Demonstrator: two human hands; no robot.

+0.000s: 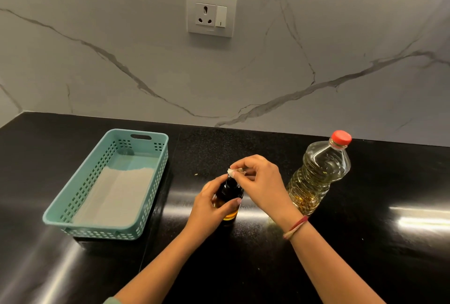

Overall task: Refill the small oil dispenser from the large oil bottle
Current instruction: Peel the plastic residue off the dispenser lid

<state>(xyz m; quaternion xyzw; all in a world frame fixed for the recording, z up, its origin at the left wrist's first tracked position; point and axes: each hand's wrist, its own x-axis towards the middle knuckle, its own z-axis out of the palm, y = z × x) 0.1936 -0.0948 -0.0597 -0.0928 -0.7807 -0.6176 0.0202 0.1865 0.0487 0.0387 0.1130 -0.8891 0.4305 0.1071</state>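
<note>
While the left hand held a curled grip round the small dispenser on the surface, the right hand pinched its stopper | large bottle beside, capped | risk: stopper jerking free could tip dispenser.

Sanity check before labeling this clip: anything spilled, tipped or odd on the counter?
Nothing much. No spill shows on the counter. The big oil bottle stands capped; the small dispenser is upright in the left hand while the right hand pinches its top. Only oddity: a tiny pale speck left of the dispenser.
</note>
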